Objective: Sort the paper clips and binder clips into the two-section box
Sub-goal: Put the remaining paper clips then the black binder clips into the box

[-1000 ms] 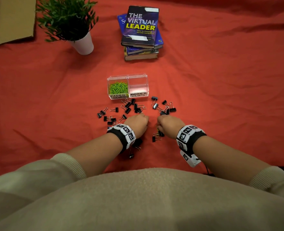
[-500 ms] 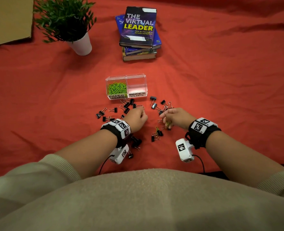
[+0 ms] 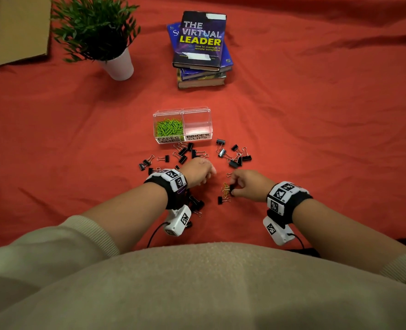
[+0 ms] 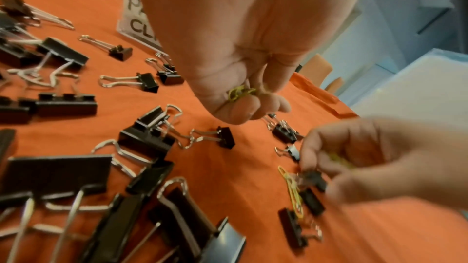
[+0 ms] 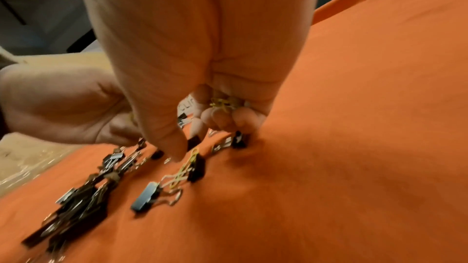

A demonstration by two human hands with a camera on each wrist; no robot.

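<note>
The clear two-section box (image 3: 182,126) stands ahead of my hands. Its left section holds green paper clips (image 3: 169,127); its right section, labelled binder clips, is bare. Black binder clips (image 3: 234,158) lie scattered on the red cloth between the box and me. My left hand (image 3: 208,173) hovers over them, fingers curled round a few yellow-green paper clips (image 4: 240,92). My right hand (image 3: 231,189) keeps more paper clips (image 5: 222,103) in its curled fingers while thumb and forefinger reach down at a small cluster where a loose paper clip (image 4: 291,187) is tangled with small binder clips (image 4: 312,178).
A potted plant (image 3: 97,34) stands at the back left, and a stack of books (image 3: 200,48) behind the box. Cardboard (image 3: 13,29) lies in the far left corner. Larger binder clips (image 3: 197,203) sit under my left wrist.
My right hand has drawn back toward me and lowered onto the small cluster of clips. My left hand has hardly moved.
</note>
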